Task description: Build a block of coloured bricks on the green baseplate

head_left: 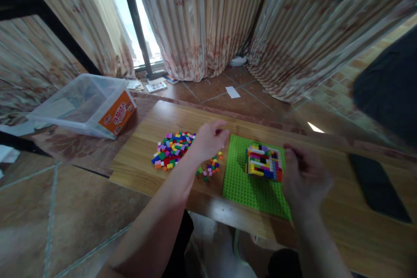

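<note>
Over the wooden table, my left hand (210, 140) hovers between a pile of small coloured building bricks (174, 150) and a green baseplate (239, 182). Its fingers are loosely bent and apart, and no brick shows clearly in them. A multicoloured brick structure (263, 163) with low walls and gaps in its top stands on the baseplate. Close against its right side is my right hand (304, 176), somewhat blurred, with thumb and fingers curled together. Whatever they may hold is hidden. Some loose bricks (211, 168) lie scattered under my left wrist, near the baseplate.
A dark flat phone-like slab (379, 186) lies on the right of the table (130, 163). Beyond the left end stands a clear plastic bin (81, 108) with an orange label. Patterned curtains (202, 21) hang behind. A dark shape (391, 87) fills the right edge.
</note>
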A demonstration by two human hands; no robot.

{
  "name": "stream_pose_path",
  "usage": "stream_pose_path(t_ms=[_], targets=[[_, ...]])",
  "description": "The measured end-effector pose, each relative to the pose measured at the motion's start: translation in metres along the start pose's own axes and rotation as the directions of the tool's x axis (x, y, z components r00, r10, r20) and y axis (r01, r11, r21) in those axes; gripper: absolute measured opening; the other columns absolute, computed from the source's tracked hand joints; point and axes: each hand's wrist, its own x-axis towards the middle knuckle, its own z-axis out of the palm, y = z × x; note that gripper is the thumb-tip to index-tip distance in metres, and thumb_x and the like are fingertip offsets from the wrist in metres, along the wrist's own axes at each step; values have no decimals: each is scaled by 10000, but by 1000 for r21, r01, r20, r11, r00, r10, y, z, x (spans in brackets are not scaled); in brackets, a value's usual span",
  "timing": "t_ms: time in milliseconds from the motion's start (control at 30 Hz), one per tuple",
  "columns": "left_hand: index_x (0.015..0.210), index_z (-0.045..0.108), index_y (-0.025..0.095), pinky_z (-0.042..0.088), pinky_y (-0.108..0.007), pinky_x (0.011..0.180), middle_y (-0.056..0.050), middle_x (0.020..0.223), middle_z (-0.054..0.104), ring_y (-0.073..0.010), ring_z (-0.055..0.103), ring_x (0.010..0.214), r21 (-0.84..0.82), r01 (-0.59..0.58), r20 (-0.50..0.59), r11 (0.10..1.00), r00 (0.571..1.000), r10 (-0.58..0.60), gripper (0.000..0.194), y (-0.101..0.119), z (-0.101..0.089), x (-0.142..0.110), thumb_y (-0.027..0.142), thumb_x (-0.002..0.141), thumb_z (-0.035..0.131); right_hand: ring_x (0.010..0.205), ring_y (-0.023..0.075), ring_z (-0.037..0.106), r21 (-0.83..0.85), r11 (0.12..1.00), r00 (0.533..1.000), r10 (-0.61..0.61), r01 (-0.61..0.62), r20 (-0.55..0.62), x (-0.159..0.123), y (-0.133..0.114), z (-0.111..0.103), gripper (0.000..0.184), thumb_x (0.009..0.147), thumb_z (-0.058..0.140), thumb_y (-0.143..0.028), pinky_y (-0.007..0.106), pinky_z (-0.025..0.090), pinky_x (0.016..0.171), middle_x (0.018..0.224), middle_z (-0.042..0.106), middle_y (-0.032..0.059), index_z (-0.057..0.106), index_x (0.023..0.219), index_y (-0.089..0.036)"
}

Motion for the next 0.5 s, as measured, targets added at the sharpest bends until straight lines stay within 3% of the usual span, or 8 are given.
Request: stream_pose_path(t_ms=[67, 133, 167, 200, 300, 500], targets=[[1170, 641, 99, 530, -232, 618, -63, 788, 729, -131, 668, 636, -54, 20, -83, 998, 996, -24, 329, -2, -10, 3, 192, 876, 524, 868, 202, 670, 81, 986, 969, -157, 143, 190, -17, -18, 3, 192, 900, 562, -327, 347, 527, 794, 962, 723, 64, 717, 951, -225], [1165, 644, 97, 523, -218, 609, -70, 819, 734, -124, 672, 643, -93, 37, -124, 995, 991, -48, 325, -2, -15, 3, 190, 876, 526, 887, 190, 676, 169, 949, 858, -314, 267, 408, -35, -31, 11, 162, 910, 556, -268, 339, 533, 821, 948, 726, 43, 713, 945, -253], [1165, 645, 97, 523, -215, 612, -71, 825, 735, -122, 673, 644, -103, 40, -131, 994, 990, -53, 326, -2, -15, 3, 191, 876, 526, 878, 183, 677, 212, 928, 793, -373, 308, 481, -44, -35, 17, 178, 915, 541, -236, 326, 539, 802, 954, 725, 45, 713, 957, -253], [1163, 648, 98, 525, -216, 620, -70, 823, 736, -122, 674, 648, -102, 38, -131, 994, 990, -51, 326, -2, -16, 2, 192, 875, 527, 883, 183, 676, 224, 922, 758, -387, 316, 526, -52, -37, 23, 197, 918, 524, -209, 323, 542, 793, 969, 723, 55, 710, 972, -243], [1148, 665, 105, 533, -232, 655, -63, 802, 738, -132, 676, 670, -53, 8, -103, 999, 995, -13, 324, -2, -15, 1, 198, 865, 540, 886, 190, 671, 202, 933, 730, -358, 296, 582, -66, -37, 40, 205, 907, 516, -165, 327, 544, 794, 968, 715, 65, 699, 979, -223], [1136, 679, 108, 540, -269, 698, -58, 781, 737, -151, 677, 693, 38, -6, -96, 999, 995, 10, 320, -1, -16, 0, 222, 869, 544, 890, 208, 652, 114, 941, 729, -320, 319, 605, -72, -36, 54, 168, 901, 529, -161, 347, 527, 804, 969, 706, 72, 686, 942, -204]])
